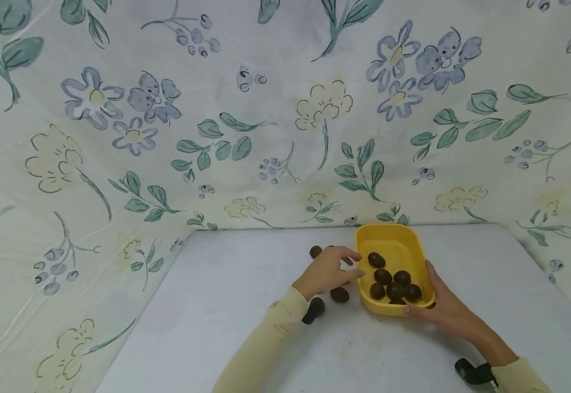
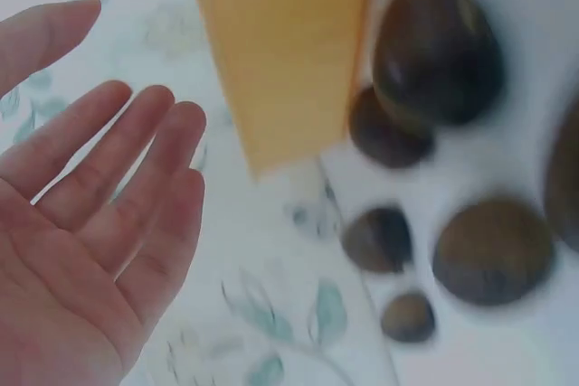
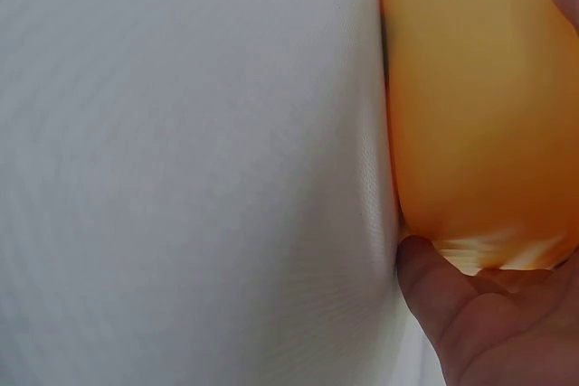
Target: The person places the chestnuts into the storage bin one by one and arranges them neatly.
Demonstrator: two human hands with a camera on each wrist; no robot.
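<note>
A yellow tray (image 1: 397, 240) with rounded corners stands on the table, several dark brown, egg-shaped things (image 1: 382, 277) lying inside, mostly toward its near end. Their exact kind cannot be told. My right hand (image 1: 444, 305) grips the tray's near right corner, thumb at the near side and fingers along the right. Just beyond the tray's left rim, my left hand (image 1: 328, 271) holds nothing; its fingers point toward the tray. In the left wrist view its palm (image 2: 68, 287) and spread fingers show. More dark brown egg-shaped things (image 1: 340, 295) lie beside and under this hand, some partly hidden.
The white table (image 1: 226, 305) reaches back to a flower-printed cloth (image 1: 275, 136), which also rises at both sides. A black wrist camera (image 1: 473, 372) sits at my right wrist; another dark device (image 1: 308, 315) shows by my left wrist.
</note>
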